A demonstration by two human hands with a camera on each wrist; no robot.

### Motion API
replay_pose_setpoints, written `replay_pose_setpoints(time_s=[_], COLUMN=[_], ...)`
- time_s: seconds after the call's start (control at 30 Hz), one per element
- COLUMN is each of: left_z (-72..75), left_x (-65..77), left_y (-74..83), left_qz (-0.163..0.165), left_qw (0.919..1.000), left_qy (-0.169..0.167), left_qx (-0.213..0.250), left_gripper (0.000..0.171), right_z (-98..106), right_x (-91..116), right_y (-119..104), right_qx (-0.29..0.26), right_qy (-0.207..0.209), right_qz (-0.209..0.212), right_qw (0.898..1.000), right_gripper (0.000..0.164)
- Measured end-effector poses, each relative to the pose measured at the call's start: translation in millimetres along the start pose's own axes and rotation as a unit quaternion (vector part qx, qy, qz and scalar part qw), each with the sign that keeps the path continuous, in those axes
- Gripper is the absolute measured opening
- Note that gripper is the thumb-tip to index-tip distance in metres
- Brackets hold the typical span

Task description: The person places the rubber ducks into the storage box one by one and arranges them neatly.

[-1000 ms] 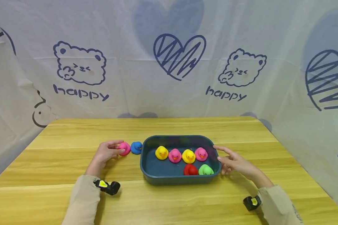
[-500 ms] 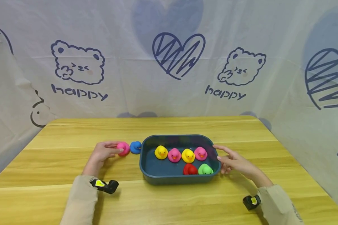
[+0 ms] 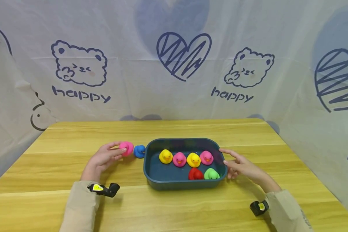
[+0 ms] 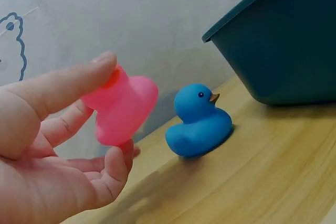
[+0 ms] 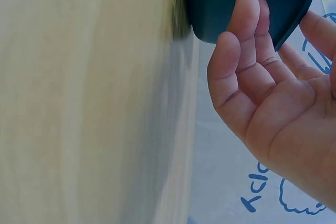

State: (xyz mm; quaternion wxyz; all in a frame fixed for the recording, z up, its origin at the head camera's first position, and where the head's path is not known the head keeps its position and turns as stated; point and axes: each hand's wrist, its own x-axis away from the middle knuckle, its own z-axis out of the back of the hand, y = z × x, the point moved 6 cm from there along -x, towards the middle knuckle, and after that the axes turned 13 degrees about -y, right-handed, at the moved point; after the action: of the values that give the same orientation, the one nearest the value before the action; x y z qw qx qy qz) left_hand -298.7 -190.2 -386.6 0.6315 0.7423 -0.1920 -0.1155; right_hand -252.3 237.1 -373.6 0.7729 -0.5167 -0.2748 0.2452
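Note:
My left hand point(image 3: 101, 159) pinches a pink rubber duck point(image 3: 127, 148) between thumb and fingers. In the left wrist view that pink duck point(image 4: 128, 103) is tipped over and held clear of the tabletop. A blue rubber duck point(image 3: 139, 151) sits upright on the table beside it, close to the left end of a dark teal bin point(image 3: 179, 185). At the bin's right end, my right hand point(image 3: 244, 168) rests its thumb and index fingertips at the rim. In the right wrist view its other fingers point(image 5: 223, 56) bend loosely in front of the bin's outer wall point(image 5: 210, 3).
Inside the bin are two yellow ducks point(image 3: 166, 156), two pink ducks point(image 3: 179, 159), a red duck point(image 3: 195, 174) and a green duck point(image 3: 211, 174). The wooden table point(image 3: 174, 212) runs back to a white printed cloth point(image 3: 133, 80).
My left hand has picked the pink duck up off the table and shifted slightly left with it. The right hand stays at the bin's rim. The blue duck has not moved.

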Motion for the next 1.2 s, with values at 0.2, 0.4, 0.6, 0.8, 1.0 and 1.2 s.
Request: replay_pose_setpoints(time_s=[0.2, 0.4, 0.6, 0.8, 1.0, 1.2], left_z=[-9.0, -20.7, -36.2, -54.7, -74.0, -94.6], left_x=[-1.6, -5.7, -6.7, -9.1, -13.5, -18.8], left_y=[9.0, 19.0, 31.3, 41.9, 45.6, 47.1], left_qz=[-0.034, -0.058, -0.068, -0.068, -0.063, -0.057], left_qw=[0.9986, 0.9968, 0.996, 0.9932, 0.9912, 0.9872], left_qy=[-0.029, -0.043, -0.055, -0.07, -0.096, -0.124], left_qx=[0.029, 0.035, -0.019, -0.064, -0.066, -0.084], left_gripper=[0.015, 0.018, 0.039, 0.047, 0.039, 0.039], right_z=[0, 0, 0, 0, 0, 0], right_x=[0, -1, 0, 0, -1, 0], right_y=[1, 1, 0, -1, 0, 0], right_qx=[0.0, 0.0, 0.0, 0.0, -0.005, -0.005], right_qy=[0.001, -0.001, -0.001, -0.002, -0.004, -0.003], right_qz=[-0.003, -0.002, -0.003, -0.002, 0.002, 0.0], right_qw=[1.0, 1.0, 1.0, 1.0, 1.0, 1.0], right_gripper=[0.055, 0.055, 0.055, 0.055, 0.054, 0.055])
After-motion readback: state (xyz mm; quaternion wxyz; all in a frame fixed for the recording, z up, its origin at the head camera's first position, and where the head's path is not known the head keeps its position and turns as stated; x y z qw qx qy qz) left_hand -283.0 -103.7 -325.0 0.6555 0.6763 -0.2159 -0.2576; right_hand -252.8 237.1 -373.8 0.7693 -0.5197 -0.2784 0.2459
